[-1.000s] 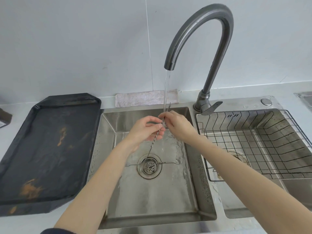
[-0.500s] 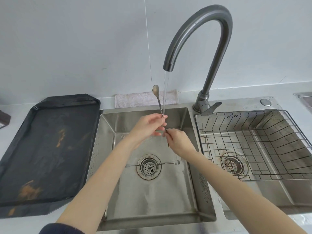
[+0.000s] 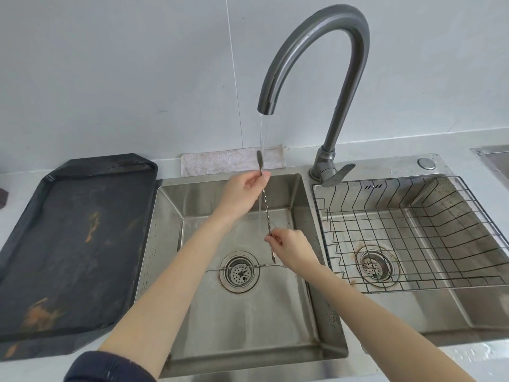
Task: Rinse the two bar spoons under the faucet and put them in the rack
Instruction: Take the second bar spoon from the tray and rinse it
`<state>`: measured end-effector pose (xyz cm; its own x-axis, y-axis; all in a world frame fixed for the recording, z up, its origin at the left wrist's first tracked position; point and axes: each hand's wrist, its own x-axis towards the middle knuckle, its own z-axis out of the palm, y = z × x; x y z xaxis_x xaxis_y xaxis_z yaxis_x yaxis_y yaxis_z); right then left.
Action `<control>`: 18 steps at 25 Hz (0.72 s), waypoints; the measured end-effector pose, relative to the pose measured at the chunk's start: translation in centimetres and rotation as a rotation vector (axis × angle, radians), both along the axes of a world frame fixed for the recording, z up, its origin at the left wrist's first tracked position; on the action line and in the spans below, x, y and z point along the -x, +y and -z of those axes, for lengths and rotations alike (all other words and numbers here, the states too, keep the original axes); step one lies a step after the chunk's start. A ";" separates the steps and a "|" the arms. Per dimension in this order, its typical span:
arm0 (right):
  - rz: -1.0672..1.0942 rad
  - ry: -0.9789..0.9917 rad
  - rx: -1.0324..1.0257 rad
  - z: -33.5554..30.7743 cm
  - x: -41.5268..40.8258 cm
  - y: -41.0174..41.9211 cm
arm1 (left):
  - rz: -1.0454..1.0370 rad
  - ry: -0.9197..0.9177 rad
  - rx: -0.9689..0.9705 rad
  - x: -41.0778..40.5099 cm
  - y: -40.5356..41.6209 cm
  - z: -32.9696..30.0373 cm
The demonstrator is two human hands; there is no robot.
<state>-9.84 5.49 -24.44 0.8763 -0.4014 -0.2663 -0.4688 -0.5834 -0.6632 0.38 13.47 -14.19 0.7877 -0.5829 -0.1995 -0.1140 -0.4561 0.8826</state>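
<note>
Water stream runs from the faucet into the left sink basin. First bar spoon held near-upright right under the faucet spout, bowl end up and in the stream, twisted shaft slanting down. Left hand pinched closed on the shaft just under the bowl, below the spout. Right hand lower, further from the spout, fingers closed on the spoon's lower shaft; bottom tip pokes out past that hand. Second bar spoon lies flat on the basin floor, below the faucet, crossing the drain strainer; its right end is hidden behind the right wrist. Wire rack sits in the right basin, to the right of the faucet base, no spoon in it. Black tray on the desk far left of the faucet. Cloth lies against the wall, left of the faucet base.
</note>
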 end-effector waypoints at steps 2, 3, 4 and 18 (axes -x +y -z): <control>0.015 0.009 0.003 -0.2 0.1 -0.2 | -0.011 -0.010 0.017 -0.3 -0.5 -0.4; 0.025 0.011 0.008 -0.3 0.2 -0.3 | -0.022 -0.015 0.025 -0.4 -0.7 -0.6; 0.035 0.014 0.014 -0.3 0.2 -0.4 | -0.029 -0.021 0.029 -0.5 -0.9 -0.7; 0.140 0.040 0.033 -0.7 0.0 -0.7 | -0.121 0.010 0.251 -1.6 -1.8 -1.3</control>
